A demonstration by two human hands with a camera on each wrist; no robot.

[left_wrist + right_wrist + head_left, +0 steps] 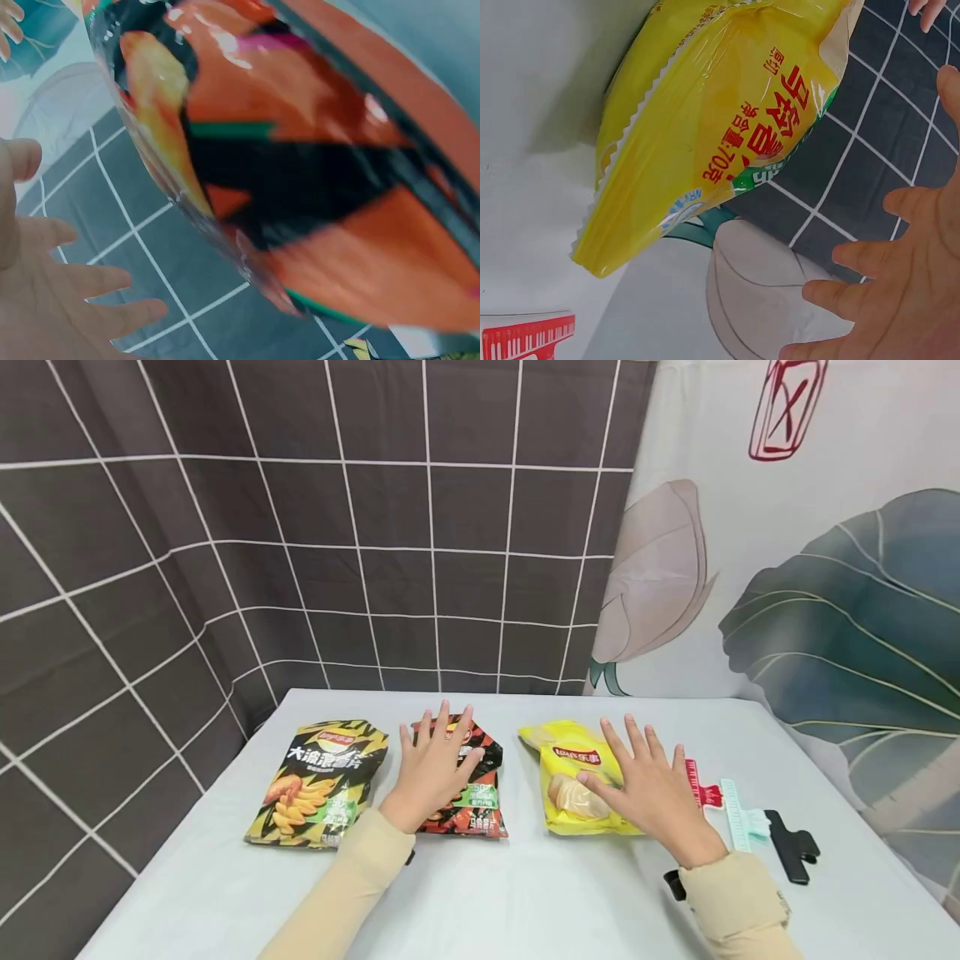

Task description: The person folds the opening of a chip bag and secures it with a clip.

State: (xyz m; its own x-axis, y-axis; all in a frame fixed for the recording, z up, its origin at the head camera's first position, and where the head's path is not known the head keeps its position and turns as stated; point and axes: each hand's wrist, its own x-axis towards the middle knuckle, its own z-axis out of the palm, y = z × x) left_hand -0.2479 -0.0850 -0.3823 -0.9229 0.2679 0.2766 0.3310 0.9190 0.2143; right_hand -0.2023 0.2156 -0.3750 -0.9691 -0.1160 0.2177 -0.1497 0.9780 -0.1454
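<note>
My left hand (pixel 431 777) hovers with spread fingers above a red and black bag of potato chips (pixel 483 814), hiding part of its front. Over the right side of a yellow bag of potato chips (pixel 562 785), my right hand (pixel 656 789) is held out the same way. Both palms face down and hold nothing. In the left wrist view the red bag (pixel 322 180) looms large beside the hand (pixel 52 292), apart from it. A gap also separates the right hand (pixel 900 292) from the yellow bag (pixel 705 135) in the right wrist view.
A black and yellow chip bag (pixel 318 785) lies at the left of the white table (pixel 480 902). Right of my right hand are a red clip (pixel 711 795), a mint clip (pixel 737 817) and a black clip (pixel 791 847). Curtains hang behind the table.
</note>
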